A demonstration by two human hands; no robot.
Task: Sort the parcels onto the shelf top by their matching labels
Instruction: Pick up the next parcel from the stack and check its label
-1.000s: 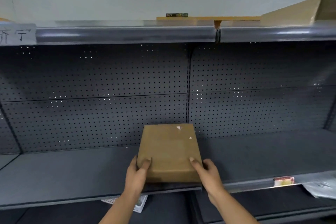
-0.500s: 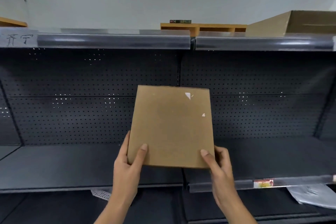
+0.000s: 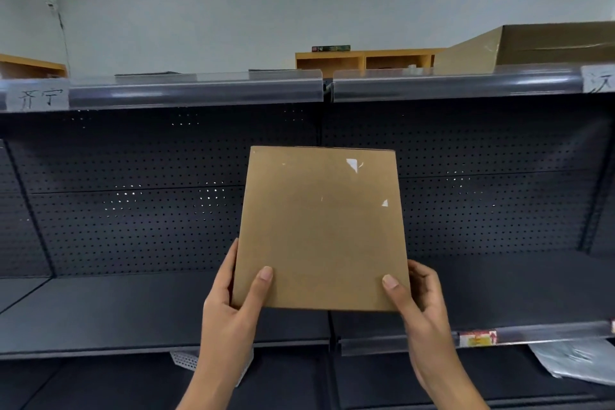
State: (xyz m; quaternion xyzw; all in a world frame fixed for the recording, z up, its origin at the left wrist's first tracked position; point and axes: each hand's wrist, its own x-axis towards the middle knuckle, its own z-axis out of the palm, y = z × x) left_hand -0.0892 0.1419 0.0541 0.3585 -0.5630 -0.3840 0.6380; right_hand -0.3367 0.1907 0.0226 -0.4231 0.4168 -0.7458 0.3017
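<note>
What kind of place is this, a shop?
Probably a stockroom or an emptied shop used for sorting parcels. Dark metal shelves with pegboard backs stand bare, handwritten labels mark the top rail, and two hands hold up a brown parcel.

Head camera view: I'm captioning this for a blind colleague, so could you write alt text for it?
Two bare hands, left hand and right hand, hold a flat brown cardboard parcel upright by its bottom corners before an empty dark pegboard shelf. Above, the shelf top's edge rail carries a handwritten paper label at left and another at far right.
</note>
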